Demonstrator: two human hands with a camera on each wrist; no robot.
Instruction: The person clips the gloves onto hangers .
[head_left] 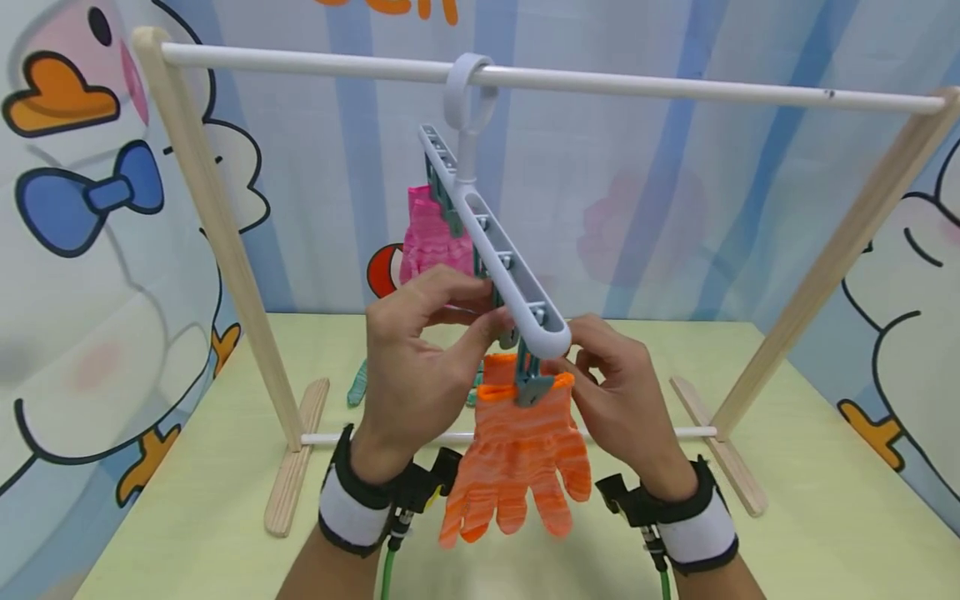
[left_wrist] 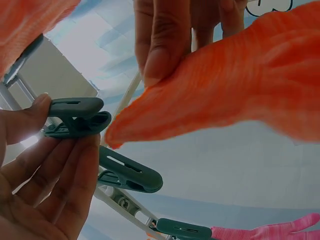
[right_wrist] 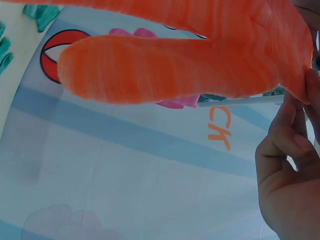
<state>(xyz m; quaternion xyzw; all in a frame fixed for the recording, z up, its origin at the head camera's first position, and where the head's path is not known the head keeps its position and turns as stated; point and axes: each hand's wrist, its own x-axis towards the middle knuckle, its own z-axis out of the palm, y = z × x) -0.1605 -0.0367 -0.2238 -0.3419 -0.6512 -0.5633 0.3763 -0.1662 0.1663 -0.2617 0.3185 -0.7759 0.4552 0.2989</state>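
Note:
A grey-blue clip hanger [head_left: 498,262] hangs by its ring, with green clips along its underside. My left hand [head_left: 420,367] pinches one green clip [left_wrist: 75,107] between thumb and fingers. My right hand [head_left: 618,400] pinches the cuff of an orange knit glove [left_wrist: 215,95], whose edge is right at that clip's mouth in the left wrist view. Another orange glove [head_left: 517,454] hangs fingers down from the clip at the hanger's near end and hides much of the held one in the head view. Toward the far end hangs a pink glove [head_left: 427,229].
The hanger's ring is round a white rod [head_left: 637,82] between wooden posts [head_left: 225,233]. A lower white bar [head_left: 690,432] joins the posts near wooden feet [head_left: 296,467]. Green gloves [head_left: 357,386] lie on the pale yellow table [head_left: 825,500] behind my hands. A cartoon-printed curtain surrounds the table.

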